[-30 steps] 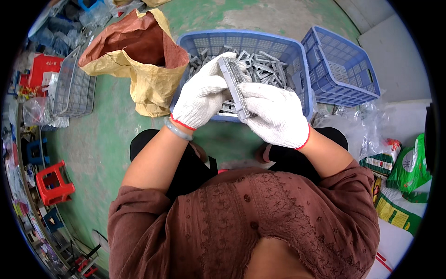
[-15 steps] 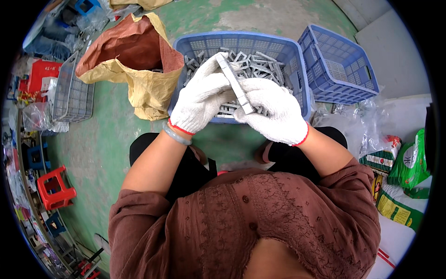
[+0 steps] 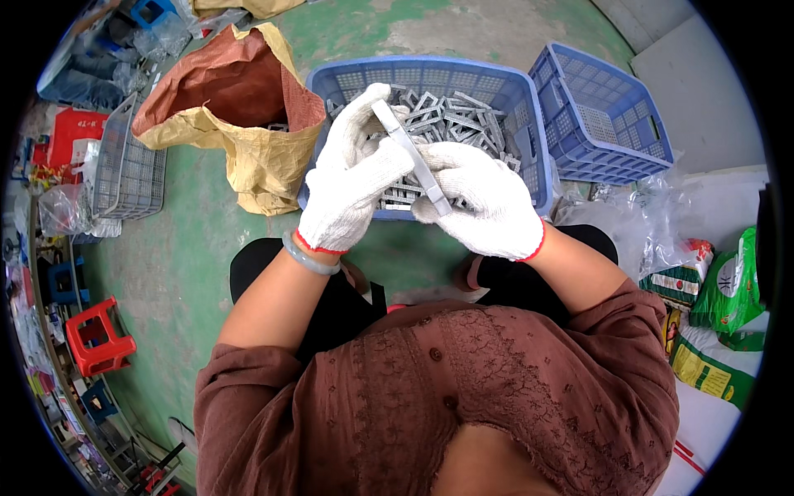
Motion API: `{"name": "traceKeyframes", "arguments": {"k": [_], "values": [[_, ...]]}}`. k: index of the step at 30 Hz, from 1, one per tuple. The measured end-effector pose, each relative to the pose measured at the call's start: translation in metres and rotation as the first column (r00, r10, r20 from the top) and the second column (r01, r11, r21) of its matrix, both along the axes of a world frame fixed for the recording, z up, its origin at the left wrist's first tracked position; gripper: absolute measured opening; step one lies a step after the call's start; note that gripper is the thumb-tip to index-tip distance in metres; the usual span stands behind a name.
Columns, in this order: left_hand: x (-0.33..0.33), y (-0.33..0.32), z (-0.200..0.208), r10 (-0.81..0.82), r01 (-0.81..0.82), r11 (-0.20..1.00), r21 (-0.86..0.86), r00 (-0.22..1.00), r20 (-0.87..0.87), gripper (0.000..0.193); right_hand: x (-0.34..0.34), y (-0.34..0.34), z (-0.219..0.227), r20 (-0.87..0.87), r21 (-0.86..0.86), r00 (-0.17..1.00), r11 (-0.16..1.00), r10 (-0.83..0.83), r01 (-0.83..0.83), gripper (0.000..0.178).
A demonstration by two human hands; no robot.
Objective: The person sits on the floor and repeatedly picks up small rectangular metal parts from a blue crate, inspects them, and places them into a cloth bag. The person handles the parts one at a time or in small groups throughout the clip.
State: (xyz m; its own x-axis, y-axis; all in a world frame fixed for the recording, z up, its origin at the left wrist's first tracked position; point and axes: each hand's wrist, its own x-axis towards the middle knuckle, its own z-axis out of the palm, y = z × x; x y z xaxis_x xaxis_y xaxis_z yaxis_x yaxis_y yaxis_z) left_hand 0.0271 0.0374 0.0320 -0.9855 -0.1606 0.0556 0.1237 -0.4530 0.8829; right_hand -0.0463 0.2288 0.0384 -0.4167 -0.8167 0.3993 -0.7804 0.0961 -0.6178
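Note:
Both my hands wear white knitted gloves with red cuffs. Between them, over the blue basket, a grey metal piece [image 3: 411,157] slants from upper left to lower right; it looks like a narrow bar, or a frame seen edge-on. My right hand [image 3: 484,198] grips its lower end between thumb and fingers. Against its upper part rest the thumb and fingers of my left hand [image 3: 347,178], the index finger curled near the top end. Behind them, many grey rectangular metal frames [image 3: 467,120] lie heaped in the blue plastic basket [image 3: 426,64]. The gloves hide part of the heap.
An open yellow woven sack [image 3: 265,165] with a reddish-brown inside stands left of the basket. At right are another blue crate [image 3: 608,124], clear plastic wrap [image 3: 653,219] and green bags [image 3: 728,289]. A grey crate [image 3: 128,165] and red stool [image 3: 99,335] stand at left.
My left hand has turned and shifted slightly left, its thumb now lying along the piece and its fingers raised. The metal piece has tilted a little; my right hand keeps its hold.

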Motion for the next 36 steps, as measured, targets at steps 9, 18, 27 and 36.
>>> {"name": "traceKeyframes", "arguments": {"k": [9,18,27,36], "values": [[0.002,0.002,0.003,0.024,-0.024,0.999,-0.037,1.000,-0.007,0.069,0.003,-0.002,0.004,-0.001,0.000,1.000,1.000,-0.001,0.001,0.017],[0.000,0.001,-0.003,0.002,-0.005,0.999,0.042,0.998,0.059,0.063,0.010,-0.003,0.003,0.072,0.011,0.995,0.998,-0.068,0.068,0.029],[0.000,0.002,-0.006,-0.008,0.003,0.997,0.073,0.997,0.073,0.063,0.011,0.000,0.009,0.001,0.105,0.996,0.990,-0.089,0.089,0.039],[-0.004,0.001,-0.011,-0.083,0.067,0.980,0.187,0.993,0.080,0.059,0.005,0.001,0.009,-0.014,0.044,1.000,0.999,-0.025,0.026,0.025]]}}
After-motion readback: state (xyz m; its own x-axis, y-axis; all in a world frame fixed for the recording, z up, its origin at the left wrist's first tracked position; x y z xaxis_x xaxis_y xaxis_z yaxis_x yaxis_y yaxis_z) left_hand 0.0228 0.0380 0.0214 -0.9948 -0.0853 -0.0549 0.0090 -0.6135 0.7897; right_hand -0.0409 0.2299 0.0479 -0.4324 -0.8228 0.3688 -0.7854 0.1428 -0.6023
